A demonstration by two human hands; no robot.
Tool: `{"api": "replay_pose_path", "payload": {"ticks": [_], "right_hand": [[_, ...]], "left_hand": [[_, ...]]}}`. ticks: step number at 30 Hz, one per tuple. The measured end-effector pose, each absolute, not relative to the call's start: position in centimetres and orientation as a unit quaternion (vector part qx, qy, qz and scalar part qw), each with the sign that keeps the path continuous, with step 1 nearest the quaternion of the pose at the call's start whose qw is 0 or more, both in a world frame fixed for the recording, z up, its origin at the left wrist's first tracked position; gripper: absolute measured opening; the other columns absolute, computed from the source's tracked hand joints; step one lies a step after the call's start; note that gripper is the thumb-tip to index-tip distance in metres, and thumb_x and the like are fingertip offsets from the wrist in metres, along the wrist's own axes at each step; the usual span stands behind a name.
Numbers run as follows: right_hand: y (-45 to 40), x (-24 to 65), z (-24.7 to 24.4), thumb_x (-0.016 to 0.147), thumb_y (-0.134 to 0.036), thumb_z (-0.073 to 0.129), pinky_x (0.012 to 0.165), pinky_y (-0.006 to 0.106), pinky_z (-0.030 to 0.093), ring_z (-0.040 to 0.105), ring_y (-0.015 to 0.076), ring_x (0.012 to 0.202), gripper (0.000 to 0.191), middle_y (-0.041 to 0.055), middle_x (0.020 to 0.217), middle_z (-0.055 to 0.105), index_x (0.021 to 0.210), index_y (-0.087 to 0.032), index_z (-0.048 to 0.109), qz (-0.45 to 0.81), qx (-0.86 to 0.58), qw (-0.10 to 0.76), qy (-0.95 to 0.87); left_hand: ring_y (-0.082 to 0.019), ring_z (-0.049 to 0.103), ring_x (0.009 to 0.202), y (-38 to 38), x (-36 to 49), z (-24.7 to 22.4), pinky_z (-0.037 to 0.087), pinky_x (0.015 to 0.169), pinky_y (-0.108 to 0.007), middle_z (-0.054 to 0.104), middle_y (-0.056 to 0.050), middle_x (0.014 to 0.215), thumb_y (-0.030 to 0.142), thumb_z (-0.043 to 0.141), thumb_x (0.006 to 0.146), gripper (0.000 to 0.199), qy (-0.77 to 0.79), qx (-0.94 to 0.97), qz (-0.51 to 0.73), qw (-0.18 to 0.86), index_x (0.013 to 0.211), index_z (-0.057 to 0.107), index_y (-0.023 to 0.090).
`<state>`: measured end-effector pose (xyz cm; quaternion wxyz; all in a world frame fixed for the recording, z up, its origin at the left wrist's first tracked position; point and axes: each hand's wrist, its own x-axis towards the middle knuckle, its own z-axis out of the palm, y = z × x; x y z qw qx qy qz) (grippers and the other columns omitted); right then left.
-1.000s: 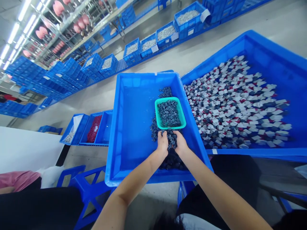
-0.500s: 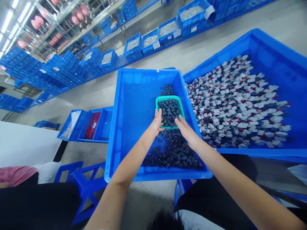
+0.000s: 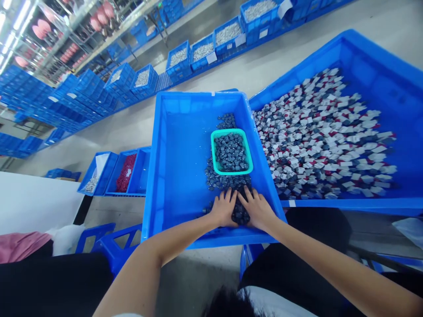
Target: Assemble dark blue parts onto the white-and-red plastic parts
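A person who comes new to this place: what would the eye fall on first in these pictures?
First comes the wide blue plastic tray in front, where the bare left hand and right hand rest on a heap of small dark grey pieces, near a teal mesh basket. To the right, a larger blue bin is full of white, grey and red pieces. Farther back, long rows of blue crates line the floor.

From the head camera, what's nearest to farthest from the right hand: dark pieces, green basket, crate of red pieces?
Right hand:
1. Dark pieces, under it.
2. Green basket, ahead in the blue tray.
3. Crate of red pieces, left, outside the tray.
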<state>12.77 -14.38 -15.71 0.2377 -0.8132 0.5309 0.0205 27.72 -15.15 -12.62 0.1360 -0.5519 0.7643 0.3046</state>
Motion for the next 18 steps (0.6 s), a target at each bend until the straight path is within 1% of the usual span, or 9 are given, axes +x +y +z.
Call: {"api": "replay_pose_path", "payload": {"ticks": [1,3,5,6,10,13,16,18], "right_hand": [[-14.7,13.1,-16.0,0.062,-0.025,0.083,0.100,0.054,0.036,0.028,0.0434,0.130,0.094,0.0217,0.147,0.026,0.143,-0.014,0.037,0.018,-0.809,0.232,0.540],[-15.6,13.7,-16.5,0.078,-0.025,0.071,0.096,0.052,0.041,0.036,0.0370,0.126,0.076,0.0185,0.144,0.030,0.144,-0.016,0.033,0.009,-0.792,0.230,0.565],[-16.8,14.2,-17.1,0.087,-0.022,0.061,0.090,0.046,0.048,0.045,0.0300,0.118,0.062,0.0149,0.139,0.035,0.142,-0.021,0.033,-0.005,-0.766,0.241,0.595],[-17.4,14.4,-17.5,0.089,-0.022,0.058,0.087,0.043,0.050,0.048,0.0274,0.114,0.056,0.0137,0.136,0.038,0.141,-0.021,0.035,-0.015,-0.754,0.251,0.607],[-18.9,14.2,-18.0,0.090,-0.027,0.059,0.079,0.035,0.052,0.055,0.0199,0.099,0.039,0.0101,0.120,0.050,0.127,-0.017,0.049,-0.079,-0.723,0.313,0.610],[-19.2,13.5,-17.1,0.090,-0.030,0.060,0.076,0.033,0.052,0.057,0.0161,0.089,0.027,0.0069,0.104,0.056,0.110,-0.012,0.056,-0.149,-0.715,0.362,0.579],[-20.7,13.2,-15.1,0.091,-0.032,0.059,0.077,0.032,0.051,0.057,0.0150,0.086,0.024,0.0053,0.098,0.058,0.102,-0.011,0.058,-0.219,-0.696,0.396,0.557],[-23.1,13.4,-13.6,0.091,-0.034,0.058,0.079,0.034,0.051,0.058,0.0159,0.088,0.025,0.0054,0.098,0.059,0.103,-0.011,0.058,-0.258,-0.673,0.408,0.560]], "left_hand": [[-0.042,0.022,0.136,-15.5,27.5,-13.1,0.028,0.108,-0.057,0.018,-0.019,0.155,0.029,0.086,0.045,0.121,0.770,-0.553,0.291,0.131,0.146,0.020,0.016],[-0.039,0.031,0.131,-16.2,27.1,-13.9,0.037,0.103,-0.051,0.025,-0.018,0.151,0.033,0.081,0.052,0.116,0.768,-0.571,0.265,0.117,0.147,0.016,0.016],[-0.036,0.039,0.125,-17.1,26.9,-14.4,0.044,0.097,-0.045,0.033,-0.018,0.144,0.034,0.075,0.061,0.104,0.756,-0.600,0.242,0.101,0.146,0.016,0.014],[-0.035,0.042,0.122,-17.5,26.8,-14.6,0.046,0.095,-0.043,0.037,-0.017,0.140,0.034,0.072,0.063,0.097,0.749,-0.613,0.234,0.094,0.144,0.020,0.014],[-0.032,0.055,0.107,-18.3,26.5,-14.1,0.050,0.087,-0.039,0.049,-0.015,0.122,0.035,0.067,0.067,0.065,0.732,-0.637,0.232,0.076,0.125,0.042,0.016],[-0.027,0.061,0.095,-18.9,26.6,-11.7,0.051,0.081,-0.035,0.055,-0.012,0.110,0.031,0.062,0.070,0.048,0.741,-0.620,0.250,0.060,0.114,0.048,0.018],[-0.029,0.060,0.098,-20.9,26.6,-8.1,0.050,0.084,-0.037,0.058,-0.010,0.107,0.030,0.066,0.065,0.045,0.763,-0.586,0.271,0.039,0.106,0.052,0.019],[-0.031,0.058,0.103,-23.7,26.5,-5.8,0.048,0.089,-0.040,0.059,-0.011,0.109,0.025,0.068,0.063,0.049,0.769,-0.573,0.283,0.020,0.109,0.053,0.018]]}}
